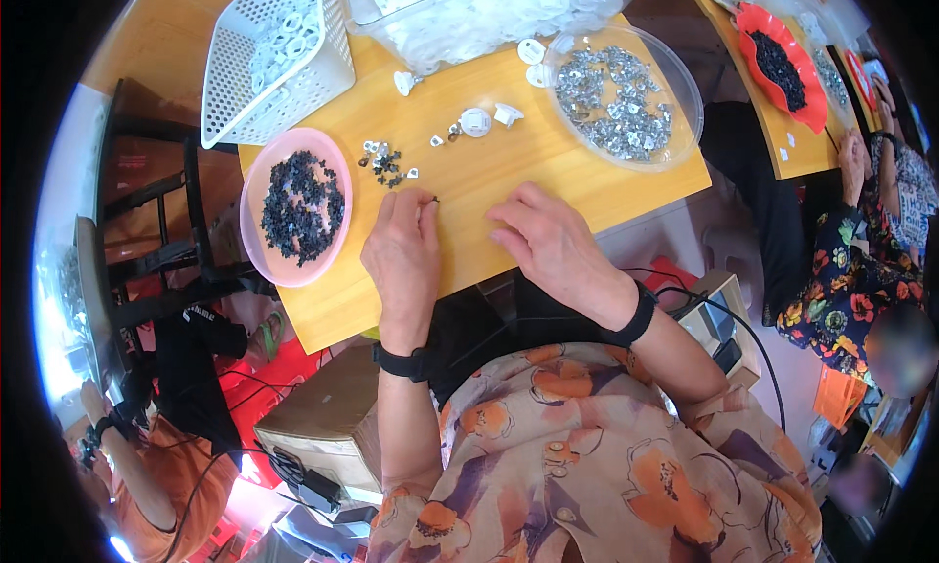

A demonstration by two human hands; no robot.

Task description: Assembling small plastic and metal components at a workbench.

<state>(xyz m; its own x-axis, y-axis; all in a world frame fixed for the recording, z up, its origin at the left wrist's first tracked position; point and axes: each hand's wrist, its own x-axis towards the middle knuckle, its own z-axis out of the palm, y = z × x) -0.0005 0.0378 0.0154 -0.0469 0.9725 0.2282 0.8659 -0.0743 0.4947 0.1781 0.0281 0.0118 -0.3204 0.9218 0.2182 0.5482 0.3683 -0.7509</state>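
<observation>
A tiny black piece point(435, 200) is held over the front part of the yellow wooden counter point(328, 314), where the grip of the left hand point(403, 255) is closed on it at the fingertips. Most of the piece is covered by the fingers; only a dark speck is left visible at their right side, so neither its long axis nor its pointing direction can be made out. The right hand point(558, 242) is held nearby, its bent fingers turned toward the left hand; its palm is hidden, and whether anything is held in that grip cannot be told. Just beyond the left hand, small loose black and silvery pieces point(389, 169) are scattered, too small to be told apart clearly. The white perforated plastic basket point(313, 98) and the large clear plastic bin point(364, 5) are cut off by the upper edge.
</observation>
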